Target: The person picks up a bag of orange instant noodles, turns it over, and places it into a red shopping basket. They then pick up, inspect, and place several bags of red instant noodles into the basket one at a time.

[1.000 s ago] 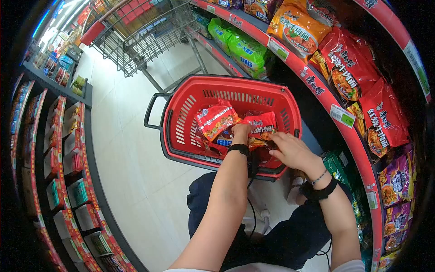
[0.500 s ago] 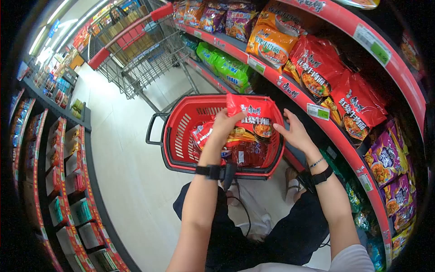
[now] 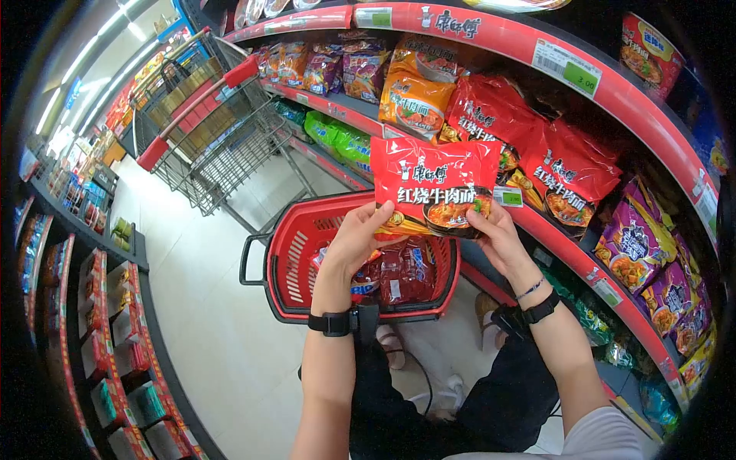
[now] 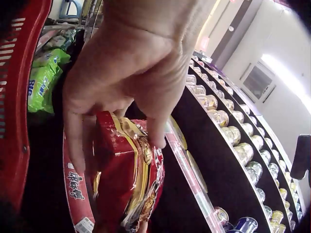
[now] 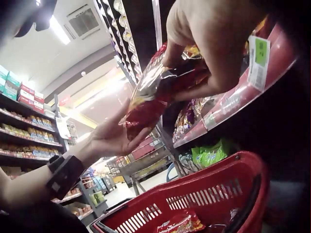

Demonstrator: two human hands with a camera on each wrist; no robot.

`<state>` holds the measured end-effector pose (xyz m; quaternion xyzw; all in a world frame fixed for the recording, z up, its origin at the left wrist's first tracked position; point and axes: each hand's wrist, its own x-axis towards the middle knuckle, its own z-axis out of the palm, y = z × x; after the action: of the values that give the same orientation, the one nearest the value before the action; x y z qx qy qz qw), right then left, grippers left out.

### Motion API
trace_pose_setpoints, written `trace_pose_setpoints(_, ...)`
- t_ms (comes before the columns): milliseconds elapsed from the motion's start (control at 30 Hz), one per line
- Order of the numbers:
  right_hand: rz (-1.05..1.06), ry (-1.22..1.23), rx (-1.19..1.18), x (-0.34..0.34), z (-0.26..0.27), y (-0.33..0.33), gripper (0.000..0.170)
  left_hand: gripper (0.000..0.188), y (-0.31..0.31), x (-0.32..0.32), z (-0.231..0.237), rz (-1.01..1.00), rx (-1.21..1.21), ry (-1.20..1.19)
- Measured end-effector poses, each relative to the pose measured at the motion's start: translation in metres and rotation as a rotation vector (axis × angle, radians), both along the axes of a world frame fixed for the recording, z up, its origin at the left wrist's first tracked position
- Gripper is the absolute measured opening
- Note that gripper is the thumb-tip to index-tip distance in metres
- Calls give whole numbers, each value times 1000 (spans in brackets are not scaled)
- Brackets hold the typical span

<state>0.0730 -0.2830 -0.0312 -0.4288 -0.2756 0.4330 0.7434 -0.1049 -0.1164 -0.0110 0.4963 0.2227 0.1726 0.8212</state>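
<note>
A red packet of instant noodles is held up over the near part of the shelf, its printed front facing the head camera. My left hand pinches its lower left corner, thumb on the front. At the lower right corner my right hand grips it the same way. In the left wrist view, thumb and fingers span the packet's thickness. Below stands a red shopping basket with dark red packets inside, partly hidden by the left hand and the held packet.
Right of the basket, a shelf holds red noodle packets, an orange packet and purple packets. Green packets lie on the lower shelf. A wire shopping cart stands beyond the basket. Another shelf lines the left side.
The left hand has lifted the red noodle packet out of the basket. The right hand, free before, now grips its other corner. The head view has tilted up toward the shelves.
</note>
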Motion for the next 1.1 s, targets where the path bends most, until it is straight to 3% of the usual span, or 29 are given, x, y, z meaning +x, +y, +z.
trace_pose_setpoints(167, -6, -32, 46, 5, 1, 1, 37, 25, 4, 7, -13, 87, 164, -16)
trace_pose_setpoints(233, -26, -132, 50, 5, -1, 3, 38, 22, 4, 8, -15, 214, 210, -47)
trace_pose_setpoints(400, -174, -394, 20, -2, -3, 8, 33, 22, 1, 16, -15, 304, 220, -47)
trace_pose_setpoints(500, -232, -446, 25, -1, -6, 8, 37, 22, -6, 18, -4, 311, 140, -16)
trace_pose_setpoints(600, -182, -310, -105, -3, 8, -1, 38, 22, -10, 22, 4, 303, 34, -51)
trace_pose_setpoints(700, -272, -297, 11, 1, 11, -2, 34, 23, -11, 33, -3, 289, 29, -215)
trace_pose_setpoints(967, -320, -283, 90, 1, 9, -7, 35, 25, -19, 67, -18, 477, -10, -281)
trace_pose_setpoints(1033, -337, -264, 125, -1, 11, -6, 35, 35, -25, 79, -20, 501, -256, -543)
trace_pose_setpoints(1100, -442, -238, 172, -3, 13, -5, 35, 46, -39, 87, -16, 296, -426, -593)
